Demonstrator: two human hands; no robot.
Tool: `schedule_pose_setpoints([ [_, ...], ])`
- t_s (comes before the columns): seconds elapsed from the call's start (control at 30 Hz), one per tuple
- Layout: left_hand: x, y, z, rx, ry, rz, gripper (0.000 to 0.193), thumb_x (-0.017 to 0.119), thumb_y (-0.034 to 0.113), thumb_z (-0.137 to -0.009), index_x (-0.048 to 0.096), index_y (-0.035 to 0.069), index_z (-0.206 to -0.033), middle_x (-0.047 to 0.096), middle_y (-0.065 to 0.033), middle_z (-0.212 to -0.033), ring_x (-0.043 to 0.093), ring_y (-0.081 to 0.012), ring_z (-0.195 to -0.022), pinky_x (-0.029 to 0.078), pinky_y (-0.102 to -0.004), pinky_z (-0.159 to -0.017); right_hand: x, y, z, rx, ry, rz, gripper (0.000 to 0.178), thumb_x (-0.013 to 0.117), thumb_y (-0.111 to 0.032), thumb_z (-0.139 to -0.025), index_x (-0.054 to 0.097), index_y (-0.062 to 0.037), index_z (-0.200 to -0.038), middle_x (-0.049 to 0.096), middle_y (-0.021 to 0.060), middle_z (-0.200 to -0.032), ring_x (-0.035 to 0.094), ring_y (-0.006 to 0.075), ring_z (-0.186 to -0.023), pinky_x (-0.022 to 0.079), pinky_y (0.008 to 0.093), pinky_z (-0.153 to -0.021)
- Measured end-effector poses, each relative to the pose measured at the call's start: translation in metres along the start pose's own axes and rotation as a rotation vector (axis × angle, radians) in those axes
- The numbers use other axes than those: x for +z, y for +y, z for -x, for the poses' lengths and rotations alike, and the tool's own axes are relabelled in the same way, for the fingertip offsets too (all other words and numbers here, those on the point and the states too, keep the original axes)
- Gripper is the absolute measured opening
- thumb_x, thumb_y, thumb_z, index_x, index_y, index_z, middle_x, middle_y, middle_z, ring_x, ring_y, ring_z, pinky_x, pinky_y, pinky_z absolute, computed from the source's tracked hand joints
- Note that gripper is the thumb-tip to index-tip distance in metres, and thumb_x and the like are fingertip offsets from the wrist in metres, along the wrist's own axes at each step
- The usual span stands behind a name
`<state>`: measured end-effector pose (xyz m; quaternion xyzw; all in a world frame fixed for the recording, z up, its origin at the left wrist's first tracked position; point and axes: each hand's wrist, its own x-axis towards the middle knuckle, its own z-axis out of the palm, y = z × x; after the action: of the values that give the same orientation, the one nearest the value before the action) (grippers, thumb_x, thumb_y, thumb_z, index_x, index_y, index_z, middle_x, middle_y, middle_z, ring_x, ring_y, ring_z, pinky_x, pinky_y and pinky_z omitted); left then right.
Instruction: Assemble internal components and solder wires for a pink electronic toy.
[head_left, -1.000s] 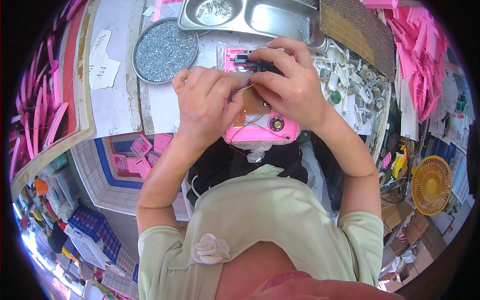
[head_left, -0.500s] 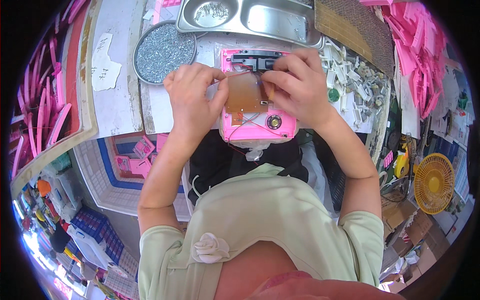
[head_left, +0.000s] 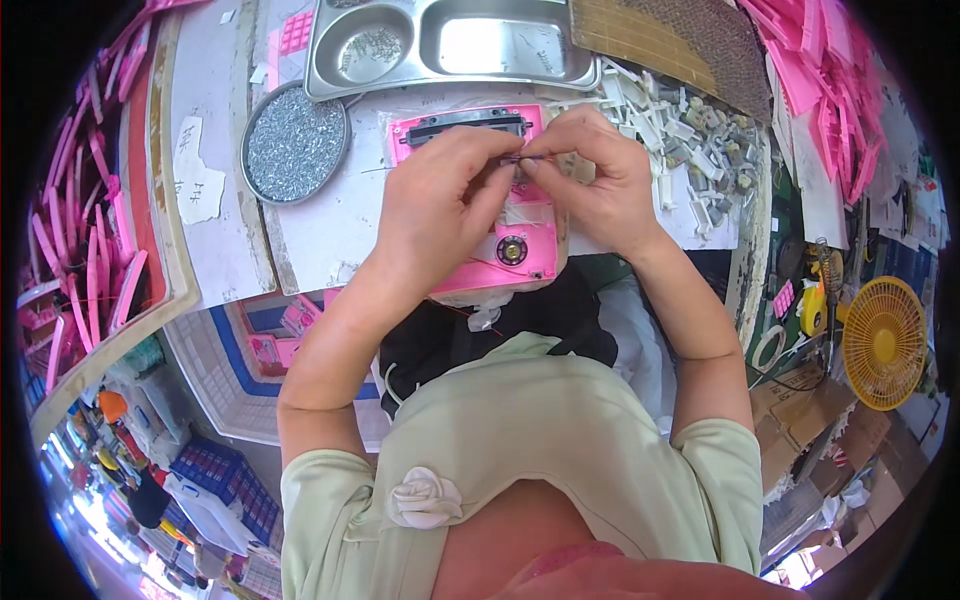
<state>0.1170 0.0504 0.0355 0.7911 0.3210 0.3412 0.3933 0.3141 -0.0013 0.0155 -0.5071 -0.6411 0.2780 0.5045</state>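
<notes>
On the table in front of me lies a pink plastic casing (head_left: 543, 262). A black bar-shaped part (head_left: 440, 124) runs along its far end, and a round speaker-like disc (head_left: 511, 250) sits near its close end. My left hand (head_left: 440, 200) and my right hand (head_left: 600, 180) meet above the casing, fingertips almost touching. Both pinch a thin dark wire (head_left: 519, 158) between thumb and forefinger; its ends are hidden by the fingers. My left hand covers much of the casing's left side.
Beyond the casing stands a steel compartment tray (head_left: 450, 78). A round dish of small screws (head_left: 297, 143) is at its left. White plastic parts (head_left: 690, 150) are heaped on the right, near a brown board (head_left: 680, 50). Pink parts fill a bin (head_left: 170, 290) at far left.
My hands have come together, fingertip to fingertip, from either side of a brown circuit board. That board no longer shows plainly. The whole view has shifted slightly.
</notes>
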Motion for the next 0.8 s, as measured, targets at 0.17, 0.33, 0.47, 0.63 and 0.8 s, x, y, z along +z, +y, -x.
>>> schedule_pose_setpoints([
  [0.17, -0.016, -0.005, 0.002, 0.041, 0.131, -0.109, 0.009, 0.076, 0.002, -0.083, 0.074, 0.003, -0.092, 0.073, -0.0093, -0.093, 0.069, -0.0282, -0.082, 0.054, -0.0372, -0.074, -0.009, 0.006, 0.0, -0.115, -0.074, 0.148, 0.018, 0.081, -0.005, -0.075, 0.076, -0.0093, -0.092, 0.071, 0.0036, -0.088, 0.065, 0.023, -0.088, 0.052, 0.0361, -0.082],
  [0.33, -0.032, -0.026, 0.026, 0.011, 0.228, -0.695, 0.013, 0.078, 0.003, -0.082, 0.074, 0.005, -0.094, 0.064, -0.0106, -0.104, 0.059, -0.0293, -0.102, 0.044, -0.0412, -0.089, -0.014, 0.011, -0.006, -0.381, -0.129, 0.327, 0.028, 0.081, -0.002, -0.072, 0.073, -0.0111, -0.097, 0.069, 0.0024, -0.082, 0.06, 0.0278, -0.089, 0.051, 0.0371, -0.076],
  [0.47, -0.017, -0.006, 0.024, 0.073, 0.371, -0.643, 0.028, 0.075, 0.0, -0.082, 0.07, 0.005, -0.109, 0.064, -0.0117, -0.103, 0.06, -0.0323, -0.099, 0.047, -0.0426, -0.087, -0.015, 0.013, -0.006, -0.367, -0.106, 0.303, 0.03, 0.081, -0.001, -0.071, 0.073, -0.0118, -0.098, 0.07, 0.002, -0.084, 0.06, 0.0281, -0.091, 0.051, 0.0378, -0.077],
  [0.63, -0.004, 0.029, 0.016, 0.196, 0.103, -0.179, 0.036, 0.07, -0.004, -0.083, 0.065, 0.002, -0.118, 0.067, -0.0164, -0.105, 0.067, -0.0352, -0.093, 0.055, -0.0409, -0.077, -0.016, 0.012, -0.007, -0.292, -0.097, 0.172, 0.028, 0.081, -0.002, -0.071, 0.074, -0.0111, -0.096, 0.07, 0.002, -0.087, 0.061, 0.0272, -0.091, 0.052, 0.0372, -0.076],
  [0.8, 0.008, 0.016, 0.007, -0.091, -0.057, -0.083, 0.031, 0.07, -0.002, -0.086, 0.066, 0.001, -0.117, 0.071, -0.0166, -0.104, 0.07, -0.0335, -0.087, 0.057, -0.0397, -0.073, -0.019, 0.014, -0.007, -0.327, -0.101, 0.168, 0.031, 0.081, 0.0, -0.07, 0.074, -0.0104, -0.099, 0.073, 0.0021, -0.09, 0.06, 0.0291, -0.094, 0.053, 0.0387, -0.079],
])
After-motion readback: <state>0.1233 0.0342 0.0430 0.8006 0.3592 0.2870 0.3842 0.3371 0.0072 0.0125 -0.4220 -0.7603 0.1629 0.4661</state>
